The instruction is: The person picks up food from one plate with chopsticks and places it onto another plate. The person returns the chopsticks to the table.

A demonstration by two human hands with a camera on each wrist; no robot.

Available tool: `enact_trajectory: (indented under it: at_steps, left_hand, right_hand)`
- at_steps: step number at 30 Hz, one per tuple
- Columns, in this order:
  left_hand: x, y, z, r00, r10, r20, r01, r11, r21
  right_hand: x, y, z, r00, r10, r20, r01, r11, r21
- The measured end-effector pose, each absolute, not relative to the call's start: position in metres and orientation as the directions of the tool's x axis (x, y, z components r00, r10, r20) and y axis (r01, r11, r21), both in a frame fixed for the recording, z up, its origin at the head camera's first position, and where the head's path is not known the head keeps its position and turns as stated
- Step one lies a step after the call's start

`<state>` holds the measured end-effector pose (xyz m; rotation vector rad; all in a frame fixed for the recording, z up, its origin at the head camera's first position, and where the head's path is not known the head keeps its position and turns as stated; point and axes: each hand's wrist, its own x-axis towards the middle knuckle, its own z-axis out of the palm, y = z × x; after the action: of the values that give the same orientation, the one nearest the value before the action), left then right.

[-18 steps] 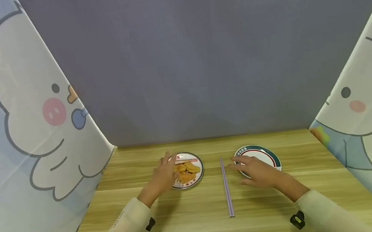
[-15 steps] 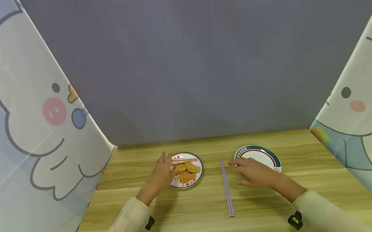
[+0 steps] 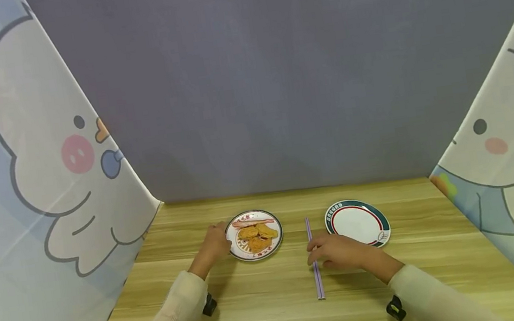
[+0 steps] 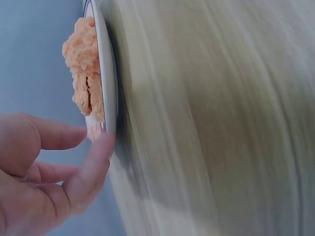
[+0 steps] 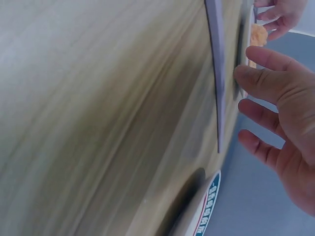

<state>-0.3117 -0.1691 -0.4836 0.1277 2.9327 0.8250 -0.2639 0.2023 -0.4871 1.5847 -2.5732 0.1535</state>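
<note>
My left hand is at the left edge of a white patterned plate, thumb and fingers on either side of its rim. On that plate lie several orange-brown battered pieces that look like fried chicken, plus a pink strip. My right hand hovers over a pair of light purple chopsticks, covering part of their length. In the right wrist view its fingers are spread and apart from the chopsticks. Behind that hand sits a second plate with a green and red rim.
Everything stands on a wood-grain table. A grey backdrop rises along its far edge. Cartoon-printed panels close in the left and right sides.
My left hand has drawn back from over the food plate to its left rim. My right hand has moved left and nearer, off the green-rimmed plate and over the chopsticks.
</note>
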Motion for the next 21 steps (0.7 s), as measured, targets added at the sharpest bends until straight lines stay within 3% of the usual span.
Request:
enact_trajectory:
  at_steps: [4, 10, 13, 17, 21]
  left_hand:
    - [-0.316, -0.173, -0.491, -0.994, 0.087, -0.07, 0.032, 0.823, 0.567]
    - [-0.316, -0.179, -0.498, -0.992, 0.056, -0.111, -0.021, 0.804, 0.594]
    - [-0.318, -0.182, -0.501, -0.986, 0.038, -0.162, -0.086, 0.716, 0.693]
    - [-0.322, -0.182, -0.505, -0.969, 0.017, -0.245, -0.206, 0.49, 0.847]
    - [-0.324, -0.182, -0.507, -0.959, 0.009, -0.284, -0.256, 0.405, 0.878]
  right_hand:
    - [-0.264, 0.196, -0.493, -0.444, -0.886, 0.132, -0.895, 0.444, -0.032]
    - [-0.265, 0.188, -0.502, -0.367, -0.92, 0.136, -0.926, 0.376, 0.045]
    - [-0.268, 0.186, -0.503, -0.349, -0.929, 0.125, -0.928, 0.361, 0.089]
    - [-0.273, 0.18, -0.501, -0.331, -0.94, 0.083, -0.927, 0.341, 0.16]
    - [-0.273, 0.172, -0.495, -0.324, -0.946, 0.001, -0.916, 0.314, 0.25]
